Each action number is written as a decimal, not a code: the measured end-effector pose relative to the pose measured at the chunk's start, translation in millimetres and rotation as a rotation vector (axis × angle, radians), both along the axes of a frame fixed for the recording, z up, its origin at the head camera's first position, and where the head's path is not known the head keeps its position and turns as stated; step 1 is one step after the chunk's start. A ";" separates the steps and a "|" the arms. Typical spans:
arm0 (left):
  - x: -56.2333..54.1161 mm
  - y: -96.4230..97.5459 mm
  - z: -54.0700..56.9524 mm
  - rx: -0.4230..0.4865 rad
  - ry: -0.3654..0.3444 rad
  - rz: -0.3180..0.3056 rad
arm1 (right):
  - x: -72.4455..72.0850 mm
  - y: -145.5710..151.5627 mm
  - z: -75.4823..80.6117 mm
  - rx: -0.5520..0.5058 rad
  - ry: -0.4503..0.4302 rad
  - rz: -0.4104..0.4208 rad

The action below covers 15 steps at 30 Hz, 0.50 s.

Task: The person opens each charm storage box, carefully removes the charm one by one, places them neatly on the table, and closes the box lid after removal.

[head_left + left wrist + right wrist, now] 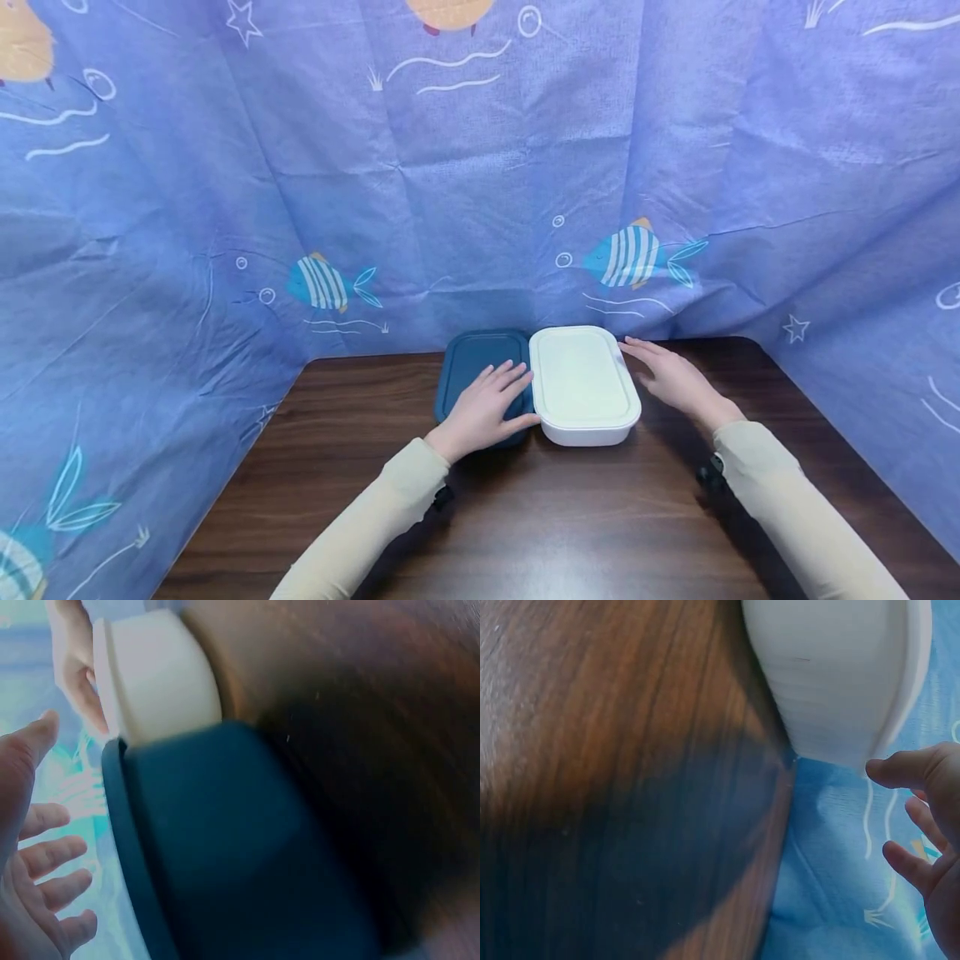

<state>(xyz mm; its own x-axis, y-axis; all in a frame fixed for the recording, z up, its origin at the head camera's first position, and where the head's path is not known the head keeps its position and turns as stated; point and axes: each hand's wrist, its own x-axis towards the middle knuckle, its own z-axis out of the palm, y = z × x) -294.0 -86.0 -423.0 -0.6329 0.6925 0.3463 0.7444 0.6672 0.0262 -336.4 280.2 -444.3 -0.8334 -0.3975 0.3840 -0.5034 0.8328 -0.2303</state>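
Two lidded rectangular boxes stand side by side near the table's far edge. The dark blue box (480, 357) is on the left, the white box (583, 377) on the right; both lids are on. My left hand (486, 410) is spread over the blue box and hides part of its lid, its thumb near the white box's left side. In the left wrist view its fingers (61, 889) are apart from the blue box (225, 832). My right hand (675, 379) is at the white box's right side, fingers extended. Its thumb (900, 769) is by the white box's rim in the right wrist view; contact is unclear.
The boxes stand on a dark brown wooden table (570, 517). A blue curtain (465, 208) printed with fish hangs right behind the far edge and along both sides. Dark wrist devices (444, 497) sit by the sleeves.
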 end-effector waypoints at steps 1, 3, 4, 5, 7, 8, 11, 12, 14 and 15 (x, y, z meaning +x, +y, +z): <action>0.3 2.7 -1.4 -0.003 0.000 -0.006 | -1.1 0.1 -2.4 0.004 0.002 0.005; 0.8 7.6 -4.0 -0.018 -0.001 -0.013 | -3.0 0.6 -6.4 0.006 0.014 0.020; 1.2 9.7 -4.8 -0.025 -0.004 -0.014 | -3.9 0.8 -8.0 0.005 0.021 0.029; 1.2 11.6 -5.9 -0.032 -0.007 -0.015 | -4.4 0.7 -9.2 0.005 0.026 0.038; 1.7 15.0 -7.8 -0.042 -0.011 -0.018 | -4.9 0.2 -10.9 0.002 0.030 0.056; 1.9 16.5 -8.7 -0.048 -0.015 -0.023 | -4.7 0.0 -11.4 0.005 0.026 0.059; 2.4 21.3 -11.6 -0.064 -0.024 -0.034 | -3.3 -1.4 -12.6 0.020 0.007 0.069; 2.5 22.9 -13.0 -0.068 -0.023 -0.038 | -2.8 -1.7 -13.5 0.025 -0.003 0.070; 2.6 25.8 -15.6 -0.077 -0.032 -0.044 | -2.2 -2.2 -15.6 0.031 -0.022 0.070; 2.6 27.0 -17.0 -0.081 -0.038 -0.045 | -2.4 -2.4 -17.1 0.030 -0.028 0.073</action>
<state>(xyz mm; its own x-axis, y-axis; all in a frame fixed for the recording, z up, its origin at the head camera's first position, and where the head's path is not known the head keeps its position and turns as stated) -291.4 -59.0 -440.0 -0.6124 0.7451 0.2642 0.7729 0.6345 0.0025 -338.8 277.7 -461.3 -0.8118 -0.4687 0.3483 -0.5570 0.8006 -0.2209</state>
